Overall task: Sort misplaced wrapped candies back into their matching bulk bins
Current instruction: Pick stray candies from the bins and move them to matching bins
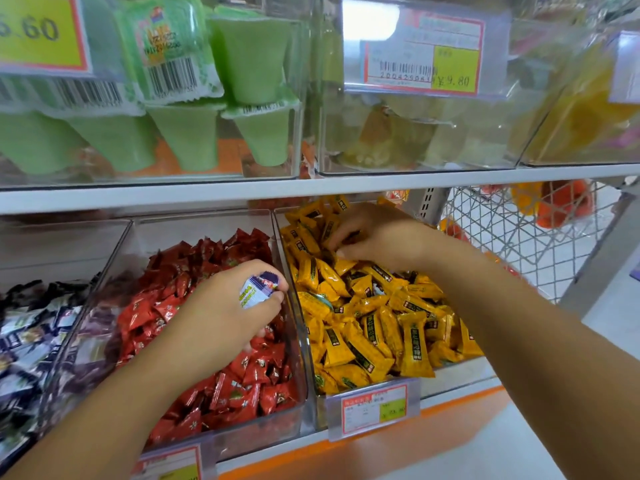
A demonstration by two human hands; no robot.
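Three clear bulk bins stand side by side on the lower shelf. The middle bin [298, 341] is full of red-wrapped candies [235, 389]. The right bin [460, 375] is full of yellow-wrapped candies [367, 341]. The left bin [59, 344] holds dark blue and white candies [24, 337]. My left hand [228, 310] hovers over the red bin and pinches a blue and white wrapped candy [258, 289] between thumb and fingers. My right hand [377, 237] reaches into the back of the yellow bin, with its fingertips curled down among the yellow candies; whatever they hold is hidden.
An upper shelf [311, 188] carries clear bins of green jelly cups [187, 133] and yellowish packs [388, 140], with price tags [415, 50] on their fronts. A white wire basket [526, 237] stands to the right. An orange-edged shelf lip [381, 441] runs along the front.
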